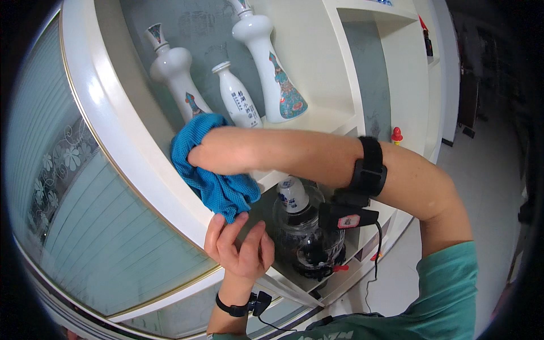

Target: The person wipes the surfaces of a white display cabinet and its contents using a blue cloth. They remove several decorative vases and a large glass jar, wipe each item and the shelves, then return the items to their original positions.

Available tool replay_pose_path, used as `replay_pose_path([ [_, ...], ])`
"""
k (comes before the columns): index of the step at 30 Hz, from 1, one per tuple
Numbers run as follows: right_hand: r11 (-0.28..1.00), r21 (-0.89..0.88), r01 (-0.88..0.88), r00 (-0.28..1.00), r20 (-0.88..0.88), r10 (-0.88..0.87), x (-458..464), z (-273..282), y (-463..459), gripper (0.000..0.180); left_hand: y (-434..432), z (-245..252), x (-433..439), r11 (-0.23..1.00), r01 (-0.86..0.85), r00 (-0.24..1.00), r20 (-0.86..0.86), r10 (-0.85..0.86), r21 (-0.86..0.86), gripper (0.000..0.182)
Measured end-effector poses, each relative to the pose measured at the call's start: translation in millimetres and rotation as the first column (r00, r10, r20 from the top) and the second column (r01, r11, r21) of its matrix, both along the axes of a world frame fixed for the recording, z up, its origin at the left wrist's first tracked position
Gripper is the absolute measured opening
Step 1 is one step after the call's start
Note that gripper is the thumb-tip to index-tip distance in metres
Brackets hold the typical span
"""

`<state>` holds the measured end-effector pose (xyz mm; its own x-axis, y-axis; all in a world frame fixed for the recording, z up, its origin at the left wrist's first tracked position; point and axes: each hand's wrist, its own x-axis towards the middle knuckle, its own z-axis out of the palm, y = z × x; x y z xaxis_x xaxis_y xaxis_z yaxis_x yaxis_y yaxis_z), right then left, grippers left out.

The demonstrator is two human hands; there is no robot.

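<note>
My right hand (208, 154) reaches across into a white shelf compartment and holds a blue textured cloth (227, 191). Its fingers are hidden in the folds, which bunch against the compartment's left side. Below, my left hand (244, 250) has bent fingers, with two fingertips at the cloth's hanging end; whether they pinch it is unclear. Behind the cloth stands a white porcelain bottle (173, 63) with a patterned stopper, its base covered. A small white bottle (238, 95) bearing writing is beside it. To the right stands a taller white bottle (272, 72) with a colourful floral panel.
Under my right forearm, a lower compartment holds a glass jar (314, 242) with a blue-and-white cup (293, 195) over its top. Frosted glass panels (114, 229) line the left. A red-capped item (397, 135) stands on the right shelf. A cable (377, 255) hangs from my right arm's strap.
</note>
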<state>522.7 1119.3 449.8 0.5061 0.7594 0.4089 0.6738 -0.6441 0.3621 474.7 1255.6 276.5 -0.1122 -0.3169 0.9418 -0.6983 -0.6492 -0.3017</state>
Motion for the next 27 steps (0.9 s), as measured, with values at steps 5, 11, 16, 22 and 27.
replay_pose_path([
  [5,0.964,0.267,-0.019,1.000,-0.012,0.023,9.5,27.0,8.8,0.018,3.1,-2.3,3.5,0.990,0.118,0.993,0.024,-0.117,-0.079,0.020],
  [11,0.934,-0.357,0.016,0.984,0.171,0.049,-6.9,-0.9,-4.4,0.016,5.5,-4.0,4.8,0.992,0.111,0.994,0.009,-0.111,-0.066,0.014],
  [16,0.954,0.282,-0.104,0.925,-0.325,0.197,-42.2,-12.4,-53.7,0.014,5.5,0.9,4.7,0.991,0.128,0.992,-0.001,-0.128,-0.028,0.012],
  [22,0.935,0.333,0.122,0.991,0.017,-0.135,-37.8,6.6,-81.3,0.029,3.4,2.3,4.3,0.986,0.149,0.989,0.003,-0.149,-0.079,0.024],
  [27,0.834,0.546,0.081,0.927,-0.349,0.138,-10.2,-10.1,-25.1,0.039,4.0,4.6,2.7,0.984,0.175,0.985,0.002,-0.175,-0.019,0.018],
])
